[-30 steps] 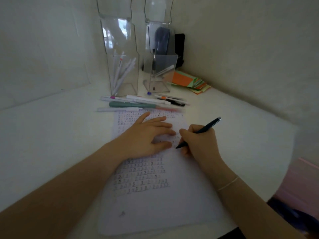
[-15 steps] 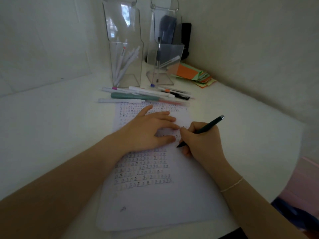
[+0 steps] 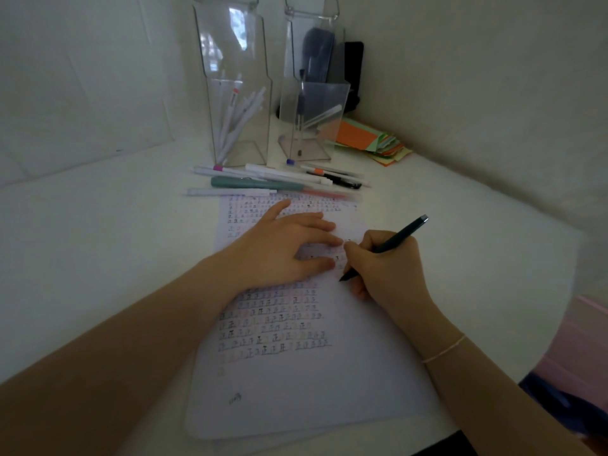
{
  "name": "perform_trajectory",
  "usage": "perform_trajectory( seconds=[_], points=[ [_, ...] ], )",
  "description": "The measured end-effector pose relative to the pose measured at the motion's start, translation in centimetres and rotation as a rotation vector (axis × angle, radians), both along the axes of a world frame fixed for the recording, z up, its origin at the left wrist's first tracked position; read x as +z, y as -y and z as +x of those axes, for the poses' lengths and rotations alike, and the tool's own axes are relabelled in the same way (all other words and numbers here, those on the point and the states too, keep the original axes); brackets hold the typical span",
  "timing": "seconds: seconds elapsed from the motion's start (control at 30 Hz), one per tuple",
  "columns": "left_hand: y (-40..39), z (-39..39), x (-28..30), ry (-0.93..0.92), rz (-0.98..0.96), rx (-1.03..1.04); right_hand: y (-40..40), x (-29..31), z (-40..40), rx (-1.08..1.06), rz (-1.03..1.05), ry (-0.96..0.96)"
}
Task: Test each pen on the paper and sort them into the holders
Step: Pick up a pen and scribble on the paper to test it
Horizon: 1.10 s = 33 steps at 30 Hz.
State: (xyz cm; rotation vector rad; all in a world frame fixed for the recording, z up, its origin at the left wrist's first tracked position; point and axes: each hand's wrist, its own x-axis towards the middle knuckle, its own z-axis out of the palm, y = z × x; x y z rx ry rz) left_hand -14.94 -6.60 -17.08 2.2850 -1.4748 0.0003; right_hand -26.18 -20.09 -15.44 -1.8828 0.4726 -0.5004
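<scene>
Left hand: the left hand [image 3: 283, 248] lies flat and open on the paper [image 3: 296, 383], palm down, fingers spread a little and pointing to the right. It holds nothing; it only presses on the sheet.
Right hand: the right hand [image 3: 388, 264] is closed around a dark pen [image 3: 399, 236] in a writing grip. The pen tip touches the paper just beside the left fingertips; the back end of the pen points up and to the right.
Wrist: a thin light bracelet [image 3: 444, 349] is around the right wrist.
Paper: it lies on the white counter [image 3: 98, 258], in front of the person. Many rows of small written marks in different colours cover its upper half; the lower half is almost bare.
Loose pens: a group of pens [image 3: 276, 181] lies on the counter between the top edge of the paper and the holders. One is thick and green [image 3: 256, 183], several are white, one is black.
Left holder: a tall clear holder [image 3: 237, 90] stands behind the loose pens. Inside it several white pens [image 3: 238, 116] lean to the right.
Right holder: a second clear holder [image 3: 312, 103] stands just beside the first. It has one dark pen standing upright and one pale pen lying tilted.
Coloured paper: a pile of orange and green sheets [image 3: 368, 141] lies to the right of the holders, near the wall.
</scene>
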Motion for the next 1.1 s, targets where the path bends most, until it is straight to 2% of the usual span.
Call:
perform_trajectory(
  seconds=[0.17,0.27,0.4,0.47,0.53,0.63,0.77,0.83,1.1],
  points=[
    [0.0,-0.2,0.0,0.034,-0.042,-0.017,-0.1,0.0,-0.1,0.038,0.048,-0.003],
    [-0.1,0.0,0.0,0.043,-0.163,-0.018,0.0,0.1,-0.1,0.055,0.061,-0.007],
    [-0.2,0.6,0.0,-0.022,-0.311,0.188,-0.2,-0.1,0.0,0.023,0.023,0.002],
    [-0.3,0.7,0.0,-0.031,-0.258,0.321,0.0,-0.1,0.1,0.016,0.037,0.006],
    [-0.2,0.9,-0.2,-0.039,-0.203,0.366,0.3,0.1,0.2,0.018,0.077,0.043],
    [-0.3,0.8,0.1,0.014,-0.227,0.326,0.9,0.3,0.1,0.005,0.187,0.143],
    [-0.3,0.3,0.3,0.143,-0.241,0.219,1.1,0.5,-0.1,0.061,0.530,0.296],
    [-0.3,0.2,0.3,0.176,-0.241,0.175,1.2,0.6,-0.1,0.063,0.638,0.339],
    [-0.2,0.1,0.4,0.174,-0.275,0.139,1.2,0.7,-0.2,0.034,0.628,0.326]
  ],
)
